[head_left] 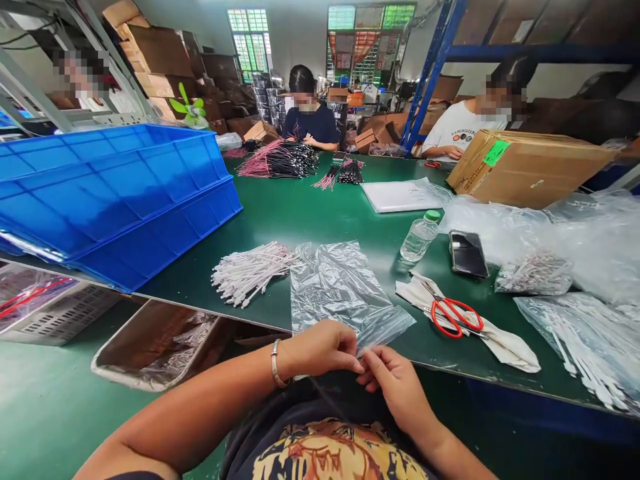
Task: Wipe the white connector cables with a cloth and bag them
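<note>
My left hand and my right hand meet at the table's near edge, fingers pinched on the near corner of a clear plastic bag. The rest of the bag lies flat and wrinkled on the green table, with nothing visible inside it. Beside it on the left is a loose pile of white cable pieces with small ends. To the right, red-handled scissors rest on a crumpled white cloth.
Blue stacked bins stand on the left. A water bottle, a phone, filled plastic bags and a cardboard box are at right. Pink-and-black wire bundles lie across the table near a seated person.
</note>
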The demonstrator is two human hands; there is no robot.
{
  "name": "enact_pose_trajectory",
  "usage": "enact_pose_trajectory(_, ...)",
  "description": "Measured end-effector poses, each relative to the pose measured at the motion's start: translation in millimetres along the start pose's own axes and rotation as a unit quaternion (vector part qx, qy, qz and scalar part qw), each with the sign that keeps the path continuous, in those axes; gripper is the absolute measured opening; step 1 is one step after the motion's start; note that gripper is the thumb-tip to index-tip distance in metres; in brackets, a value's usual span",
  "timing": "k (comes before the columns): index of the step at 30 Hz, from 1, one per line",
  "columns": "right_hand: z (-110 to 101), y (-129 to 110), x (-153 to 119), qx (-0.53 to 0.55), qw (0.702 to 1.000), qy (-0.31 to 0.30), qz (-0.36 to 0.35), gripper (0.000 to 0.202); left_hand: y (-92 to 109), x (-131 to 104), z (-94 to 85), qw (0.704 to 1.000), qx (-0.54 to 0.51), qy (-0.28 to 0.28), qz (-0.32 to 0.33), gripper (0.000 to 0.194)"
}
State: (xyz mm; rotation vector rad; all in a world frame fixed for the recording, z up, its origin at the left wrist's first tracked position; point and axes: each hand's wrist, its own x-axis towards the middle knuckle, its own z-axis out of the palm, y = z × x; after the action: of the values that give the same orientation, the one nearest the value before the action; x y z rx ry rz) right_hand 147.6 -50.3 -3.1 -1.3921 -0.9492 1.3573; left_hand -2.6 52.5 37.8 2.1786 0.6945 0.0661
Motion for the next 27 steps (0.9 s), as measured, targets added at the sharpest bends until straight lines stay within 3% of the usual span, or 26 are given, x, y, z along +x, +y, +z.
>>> enact_pose_trajectory(3,-4.1,-3.2,0.2,-0.017,1.000,-0.004,-0.018,0.036,-6.9,5.8,-0.6,0.991,-0.129,-0.038,-0.019,0.032)
enact_pose_trajectory(6,-8.0,1.3,0.2,-0.035,0.998,-0.002,-0.048,0.034,-7.7,7.4,1.6,0.985,-0.170,-0.026,-0.005,0.031)
enact_pose_trajectory(11,-11.4,8.0,3.2,-0.093,0.989,-0.001,-0.115,0.031,7.2,3.0,5.0,0.998,0.019,0.048,0.043,0.022)
enact_pose_trajectory(16,-11.6,5.7,1.7,-0.109,0.985,-0.020,-0.130,0.029,15.7,-0.5,3.0,0.979,0.179,0.023,0.094,0.023)
enact_pose_trajectory(21,-16.8,10.8,0.4,-0.194,0.965,-0.016,-0.174,0.023,12.8,-0.3,-2.1,0.962,0.219,0.015,0.161,0.027)
enact_pose_trajectory(27,-22.0,17.4,2.5,-0.237,0.941,0.022,-0.241,0.014,11.3,3.8,-14.7,0.972,0.146,-0.002,0.186,0.029)
